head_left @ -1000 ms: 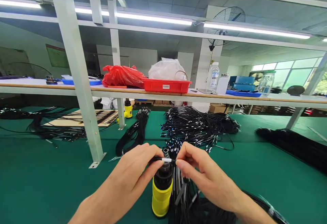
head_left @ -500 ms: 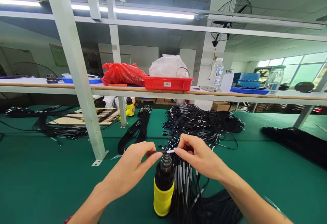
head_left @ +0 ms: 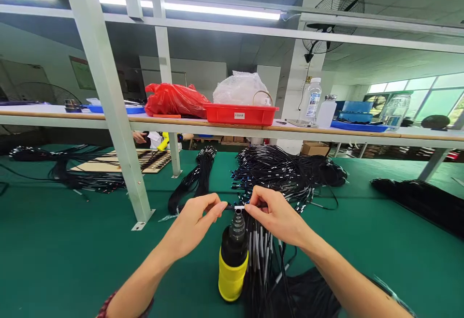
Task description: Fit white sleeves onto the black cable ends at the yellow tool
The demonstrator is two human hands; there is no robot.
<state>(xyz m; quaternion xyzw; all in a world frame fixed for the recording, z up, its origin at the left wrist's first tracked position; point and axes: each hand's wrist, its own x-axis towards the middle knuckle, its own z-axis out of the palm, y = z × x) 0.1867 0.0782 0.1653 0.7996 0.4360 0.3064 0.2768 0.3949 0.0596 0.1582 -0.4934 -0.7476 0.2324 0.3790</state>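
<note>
My left hand (head_left: 195, 219) and my right hand (head_left: 273, 214) pinch the two ends of a thin black cable with a white sleeve (head_left: 238, 208), held level just above the nozzle of a yellow bottle with a black top (head_left: 233, 257). The bottle stands upright on the green table (head_left: 65, 255) between my forearms. Right of the bottle a bundle of black cables with grey and white ends (head_left: 263, 255) stands up under my right hand.
A large heap of black cables (head_left: 286, 168) lies behind my hands, another bundle (head_left: 197, 178) to its left. A white frame post (head_left: 119, 129) stands at left. The shelf carries a red tray (head_left: 241, 114), a red bag (head_left: 174, 100), bottles. Another person's hand (head_left: 139, 137) holds a yellow bottle beyond.
Both hands have moved away and up slightly with the sleeved cable, keeping it over the bottle's nozzle. The far person's yellow bottle has been lifted and tilted.
</note>
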